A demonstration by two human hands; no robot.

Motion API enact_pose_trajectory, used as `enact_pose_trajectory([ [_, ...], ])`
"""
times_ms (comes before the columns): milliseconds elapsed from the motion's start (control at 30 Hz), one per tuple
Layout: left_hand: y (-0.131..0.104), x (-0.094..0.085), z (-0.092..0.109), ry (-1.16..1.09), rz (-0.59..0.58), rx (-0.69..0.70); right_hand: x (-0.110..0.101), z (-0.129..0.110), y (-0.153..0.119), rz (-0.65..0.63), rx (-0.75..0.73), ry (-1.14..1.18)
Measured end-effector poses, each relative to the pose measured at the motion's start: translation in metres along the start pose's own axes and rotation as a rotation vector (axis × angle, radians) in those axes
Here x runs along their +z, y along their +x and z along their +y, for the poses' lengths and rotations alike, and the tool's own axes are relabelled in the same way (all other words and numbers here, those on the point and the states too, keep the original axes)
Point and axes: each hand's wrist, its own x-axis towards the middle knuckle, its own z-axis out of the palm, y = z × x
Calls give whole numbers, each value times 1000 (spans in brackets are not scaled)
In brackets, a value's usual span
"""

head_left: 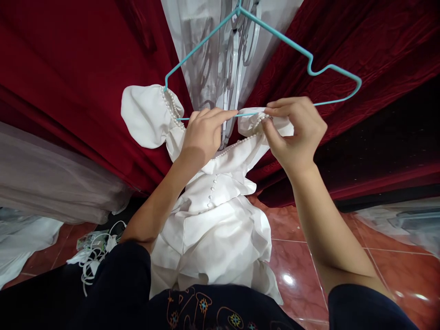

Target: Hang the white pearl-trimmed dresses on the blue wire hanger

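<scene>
A dark shirt [154,316] with stitched motifs is nearest, below the thin turquoise hanger [275,32]. Between them hangs the white dress [213,233], smooth and softly creased, one rounded puff sleeve [144,117] at the hanger's left end. The left hand [202,133] curls over the hanger's lower bar; the right hand [299,123] pinches beaded pearl trim [237,144] there. The step in hand appears to be working that edge at the bar; the next move calls for a steady hanger and gentle fingertips.
</scene>
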Motion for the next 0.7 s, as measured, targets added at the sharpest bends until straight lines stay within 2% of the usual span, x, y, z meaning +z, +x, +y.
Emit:
enact_pose_trajectory([
  [100, 3, -2, 0, -4, -11, -22, -10, 3, -3, 183, -47, -94],
  [167, 3, -2, -2, 1, -6, -29, -18, 10, -9, 290, -10, -180],
  [300, 2, -2, -5, 3, 17, -32, -34, 37, -16, 437, 288, -107],
  [400, 1, -3, -2, -3, 16, -27, -44, 57, -7, 542, 457, -98],
  [467, 1, -4, 1, -19, 5, -20, -48, 66, 6, 573, 526, -171],
  [567, 2, -5, 1, -41, -2, -19, -51, 69, 27, 534, 604, -241],
  [700, 2, -9, -2, -21, -13, -25, -52, 54, 52, 519, 541, -266],
])
